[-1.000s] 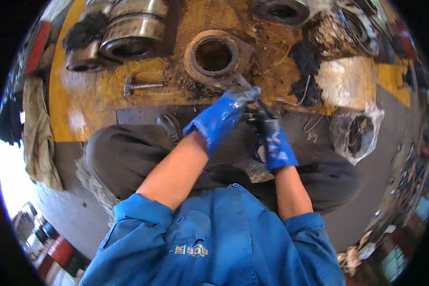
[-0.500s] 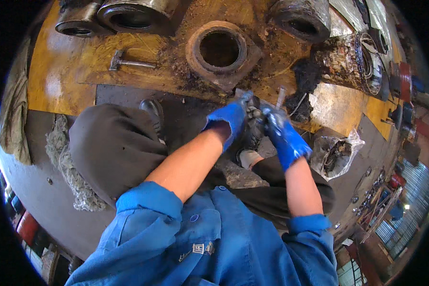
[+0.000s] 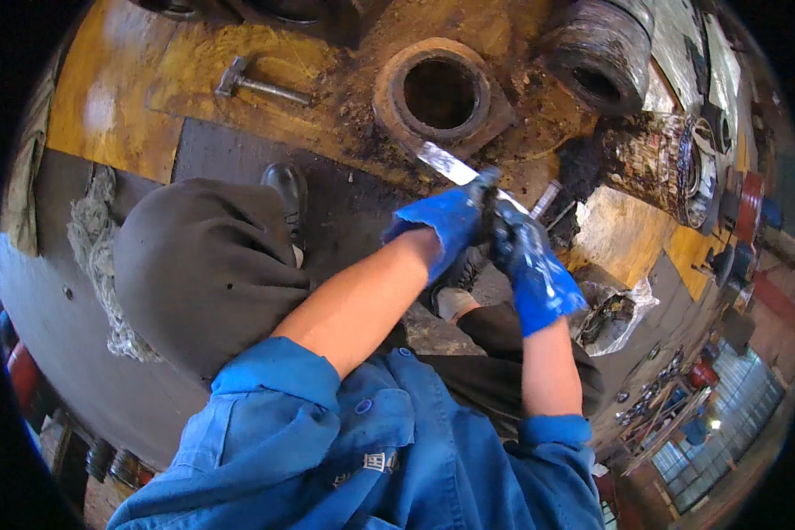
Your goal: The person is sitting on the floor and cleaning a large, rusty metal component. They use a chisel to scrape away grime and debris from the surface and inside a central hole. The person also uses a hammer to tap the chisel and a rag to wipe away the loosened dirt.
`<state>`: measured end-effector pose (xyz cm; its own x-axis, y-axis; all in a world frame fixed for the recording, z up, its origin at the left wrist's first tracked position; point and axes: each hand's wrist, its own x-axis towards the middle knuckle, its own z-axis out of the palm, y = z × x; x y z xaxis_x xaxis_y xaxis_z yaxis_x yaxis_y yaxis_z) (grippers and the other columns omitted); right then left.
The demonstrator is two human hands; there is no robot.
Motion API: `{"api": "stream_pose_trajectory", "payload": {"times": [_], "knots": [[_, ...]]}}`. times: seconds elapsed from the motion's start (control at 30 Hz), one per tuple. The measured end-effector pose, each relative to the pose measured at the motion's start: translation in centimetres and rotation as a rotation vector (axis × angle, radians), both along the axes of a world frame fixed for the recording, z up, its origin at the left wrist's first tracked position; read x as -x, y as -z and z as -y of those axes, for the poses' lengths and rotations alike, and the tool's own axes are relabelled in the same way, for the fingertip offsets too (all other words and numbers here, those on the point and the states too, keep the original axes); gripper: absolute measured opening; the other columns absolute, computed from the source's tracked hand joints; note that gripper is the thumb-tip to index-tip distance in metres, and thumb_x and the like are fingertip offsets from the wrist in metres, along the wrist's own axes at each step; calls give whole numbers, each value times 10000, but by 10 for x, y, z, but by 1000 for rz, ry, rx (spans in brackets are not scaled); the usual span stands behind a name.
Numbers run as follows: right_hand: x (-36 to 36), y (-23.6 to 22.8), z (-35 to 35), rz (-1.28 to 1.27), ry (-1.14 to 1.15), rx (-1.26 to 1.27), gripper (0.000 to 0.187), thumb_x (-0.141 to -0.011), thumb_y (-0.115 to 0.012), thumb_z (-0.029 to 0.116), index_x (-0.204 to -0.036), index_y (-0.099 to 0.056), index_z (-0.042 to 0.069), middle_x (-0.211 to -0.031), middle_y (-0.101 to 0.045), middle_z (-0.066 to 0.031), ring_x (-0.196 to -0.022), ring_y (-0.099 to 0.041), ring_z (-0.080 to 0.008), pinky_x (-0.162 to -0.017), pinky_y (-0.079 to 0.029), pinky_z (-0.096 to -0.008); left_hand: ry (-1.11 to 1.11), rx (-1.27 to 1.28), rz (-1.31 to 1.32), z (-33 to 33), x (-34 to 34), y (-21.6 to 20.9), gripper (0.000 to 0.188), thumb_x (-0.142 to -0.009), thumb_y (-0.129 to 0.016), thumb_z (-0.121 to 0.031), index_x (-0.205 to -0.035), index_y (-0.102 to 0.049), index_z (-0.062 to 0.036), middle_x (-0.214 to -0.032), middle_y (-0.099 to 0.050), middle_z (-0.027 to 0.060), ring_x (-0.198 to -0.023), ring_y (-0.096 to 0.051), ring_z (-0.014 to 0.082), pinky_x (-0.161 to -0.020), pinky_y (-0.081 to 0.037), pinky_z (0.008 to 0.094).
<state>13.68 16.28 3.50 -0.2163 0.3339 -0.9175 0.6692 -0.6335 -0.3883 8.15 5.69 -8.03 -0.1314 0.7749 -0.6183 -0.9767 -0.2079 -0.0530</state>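
My left hand [image 3: 446, 219], in a blue glove, is closed with its fingertips around a flat, shiny metal strip [image 3: 450, 165]. The strip slants from near the rusty ring-shaped flange [image 3: 389, 97] down to my right hand. My right hand [image 3: 528, 261], in a blue glove blackened over the fingers, is closed at the strip's lower right part. Something dark sits between the two hands; its kind is hidden. Just beyond my right hand is a short metal rod [image 3: 546, 200]; whether it is held or lying down I cannot tell.
A hammer [image 3: 269, 88] lies on the stained yellow-brown sheet at the upper left. Thick dark cylinders [image 3: 592, 53] stand at the back. To the right are a grimy drum-like part [image 3: 649, 159] and a plastic bag [image 3: 623, 322]. Frayed pale cloth [image 3: 97, 256] lies beside my left knee.
The view has shifted, so the flange and hammer appear farther right. My hands have moved slightly lower and right, and more of the metal strip shows.
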Motion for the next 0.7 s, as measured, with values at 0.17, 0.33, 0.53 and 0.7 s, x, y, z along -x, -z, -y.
{"api": "stream_pose_trajectory", "payload": {"times": [0.17, 0.33, 0.53, 0.7], "knots": [[-1, 13, -2, 66, 150, -11, 164, -954, -680, 324, -1031, -713, 184, -569, -537, 78, -384, -407, -53, -344, -335, -186, 116, -34, 23, -16, -8, -10, 476, -1096, -395, -403, -1383, -585, -74, -1281, -664, 109, -1128, -608, 196, -1058, -442, 344], [-15, 19, -10, -46, 112, 41, 202, -981, -644, 313, -1104, -694, 160, -621, -578, 78, -424, -466, -43, -369, -354, -195, -218, -217, 352, -48, -27, 24, 390, -1111, -366, -239, -1424, -544, -90, -1318, -648, 132, -1181, -606, 207, -1084, -455, 364], [-4, 29, -3, -77, -49, 6, 219, -975, -641, 392, -1049, -686, 190, -529, -456, 78, -390, -358, -92, -384, -299, -269, -2, 162, -315, -8, 0, -30, 312, -1086, -444, -272, -1260, -624, -87, -1124, -702, 101, -1044, -638, 212, -989, -506, 371], [56, 28, 21, 32, -107, 16, 171, -957, -673, 326, -881, -616, 183, -567, -475, 52, -408, -366, -118, -399, -311, -272, -595, 47, 102, -15, 40, 8, 266, -1084, -454, -300, -1150, -620, -103, -982, -683, 79, -939, -650, 257, -892, -546, 423]]}}
